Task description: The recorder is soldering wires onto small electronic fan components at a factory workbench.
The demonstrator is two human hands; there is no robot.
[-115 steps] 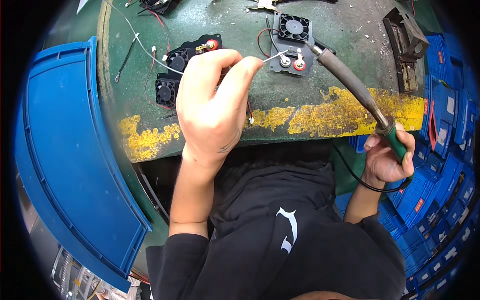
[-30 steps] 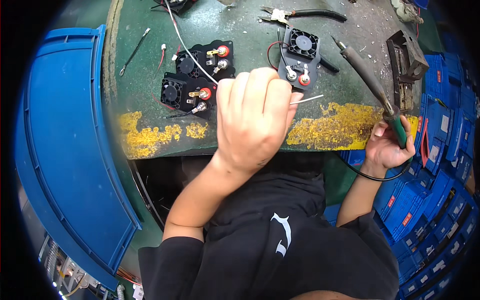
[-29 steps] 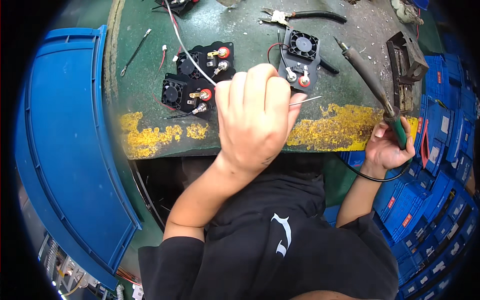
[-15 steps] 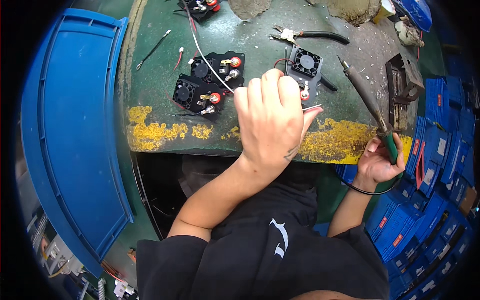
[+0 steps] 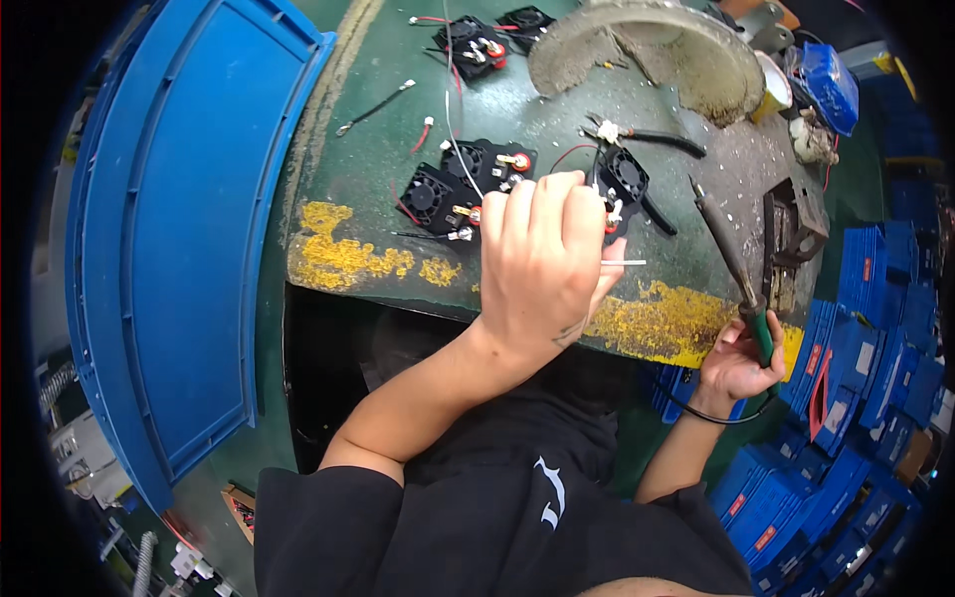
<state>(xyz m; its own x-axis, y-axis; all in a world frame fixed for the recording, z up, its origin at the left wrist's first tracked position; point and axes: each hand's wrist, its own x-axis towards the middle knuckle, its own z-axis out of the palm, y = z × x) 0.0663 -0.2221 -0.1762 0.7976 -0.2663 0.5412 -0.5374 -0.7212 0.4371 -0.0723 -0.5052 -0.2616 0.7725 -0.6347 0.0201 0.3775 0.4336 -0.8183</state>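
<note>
Head view, the only one I have. My left hand [image 5: 545,269] is raised over the front part of the green bench [image 5: 378,179], fingers curled closed, and it pinches a thin white wire [image 5: 625,263]. The wire's free end sticks out to the right of the fingers, its long axis approx. horizontal. How the fingertips sit on the wire I cannot tell, because the back of the hand hides them.

Just behind this hand, partly covered by it, lies the small black fan module [image 5: 625,179] with red and white terminals, so the wire end is near it, a bit in front and to the right. A group of similar black fan parts [image 5: 460,184] lies just left of the hand.

My right hand [image 5: 738,360] is lower, at the right bench edge, well apart from the module. Its fingers are clenched around the green handle of the soldering iron [image 5: 731,261]. The iron's long axis runs from the hand up and to the left, tip pointing towards the module but not touching it. So the left hand is the nearer one to the module; the iron tip is between.

Further back I see pliers w/ black handles [image 5: 647,137] and a big grey round dish [image 5: 647,50]. A blue bin lid [image 5: 179,219] is at the left.
</note>
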